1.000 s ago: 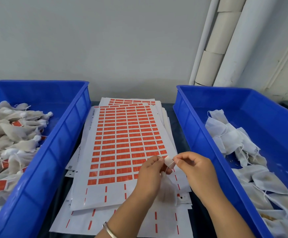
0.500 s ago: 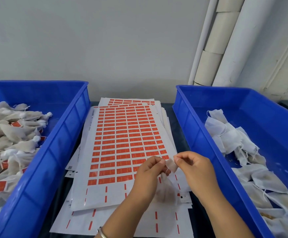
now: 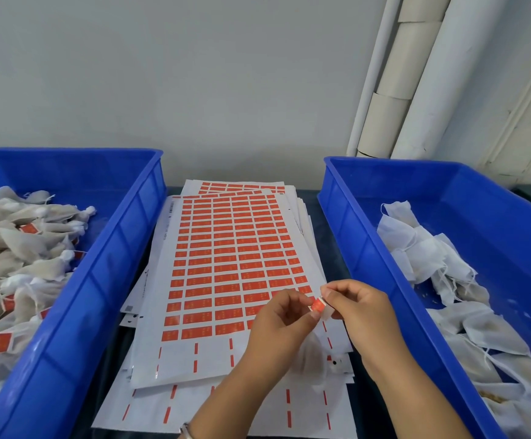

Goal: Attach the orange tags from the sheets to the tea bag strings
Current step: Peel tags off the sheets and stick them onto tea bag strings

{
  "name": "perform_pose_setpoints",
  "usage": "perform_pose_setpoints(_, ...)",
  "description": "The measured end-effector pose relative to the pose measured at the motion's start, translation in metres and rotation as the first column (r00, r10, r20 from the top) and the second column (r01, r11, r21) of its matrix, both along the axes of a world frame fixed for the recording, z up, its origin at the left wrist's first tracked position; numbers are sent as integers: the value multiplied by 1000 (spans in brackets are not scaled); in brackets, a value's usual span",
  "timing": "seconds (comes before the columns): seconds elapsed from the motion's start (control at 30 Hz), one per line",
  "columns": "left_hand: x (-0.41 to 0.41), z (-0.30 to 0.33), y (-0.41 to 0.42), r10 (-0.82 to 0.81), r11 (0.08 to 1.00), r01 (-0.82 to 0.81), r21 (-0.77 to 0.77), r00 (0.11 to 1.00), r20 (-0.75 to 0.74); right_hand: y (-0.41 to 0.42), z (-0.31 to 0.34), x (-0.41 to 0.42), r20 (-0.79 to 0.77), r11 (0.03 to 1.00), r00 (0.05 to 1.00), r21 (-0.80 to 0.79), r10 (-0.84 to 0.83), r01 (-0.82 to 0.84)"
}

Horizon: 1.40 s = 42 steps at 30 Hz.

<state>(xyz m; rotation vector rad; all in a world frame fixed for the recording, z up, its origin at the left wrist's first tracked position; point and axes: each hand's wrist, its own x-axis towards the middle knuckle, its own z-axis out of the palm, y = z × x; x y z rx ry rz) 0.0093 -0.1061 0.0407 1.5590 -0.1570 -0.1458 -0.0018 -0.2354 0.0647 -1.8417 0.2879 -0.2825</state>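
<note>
Fingertips of the left hand and right hand pinch one orange tag between them, just above the sheets. A tea bag hangs below both hands. Folding the tag squarely over the string, edges aligned, then pressing firmly, should make it hold.

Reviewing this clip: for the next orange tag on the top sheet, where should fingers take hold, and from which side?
Judging from the top white sheet of orange rectangular tags, take the nearest full row, at a tag's corner, from the near edge: rows below are already stripped to bare backing, so that side looks unobstructed for lifting a flat sticker.
</note>
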Motion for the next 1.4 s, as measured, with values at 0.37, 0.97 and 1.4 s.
perform_pose_setpoints(0.37, 0, 6, 4, 40, 997, -42, -57, 998, -41, 2, 4, 0, -22, 997, 999, 58, 45, -43)
perform_pose_setpoints(0.97, 5, 5, 5, -151, 984, 118, -134, 952, -266, -2, 14, -2, -53, 987, 989, 83, 142, -137)
perform_pose_setpoints(1.4, 7, 5, 7, -16, 989, -17, -146, 974, -225, 9, 4, -6, -46, 989, 992, 98, 117, -113)
